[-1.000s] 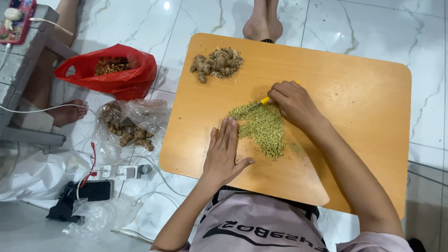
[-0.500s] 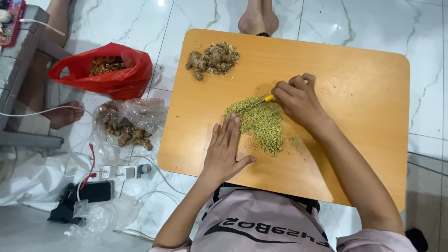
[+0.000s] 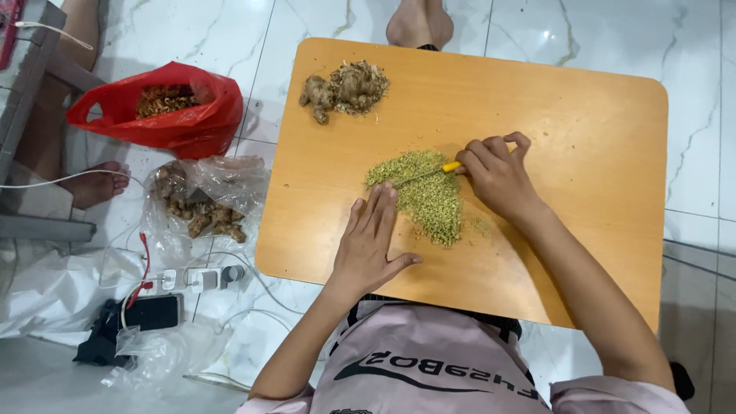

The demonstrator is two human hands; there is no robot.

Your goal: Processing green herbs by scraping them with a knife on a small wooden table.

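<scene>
Low wooden table [image 3: 583, 115] on white marble floor [image 3: 230, 38], bearing chopped greenish heap [image 3: 425, 195], whole ginger clump [image 3: 345, 88], flat left hand [image 3: 368, 245]; red bag [image 3: 192, 126], clear bag [image 3: 203, 192], power strip [image 3: 192, 280] on floor.

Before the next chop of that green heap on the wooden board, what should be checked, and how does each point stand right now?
1. Knife gripped: right hand closed on the yellow-handled knife. Ok.
2. Blade on the chopped green pile: it lies across the top of the pile. Ok.
3. Left hand flat beside the pile, fingertips close to the blade. Not ok.
4. Whole roots apart at the far corner of the board. Ok.
5. Wooden board lying steady: cannot tell.
</scene>
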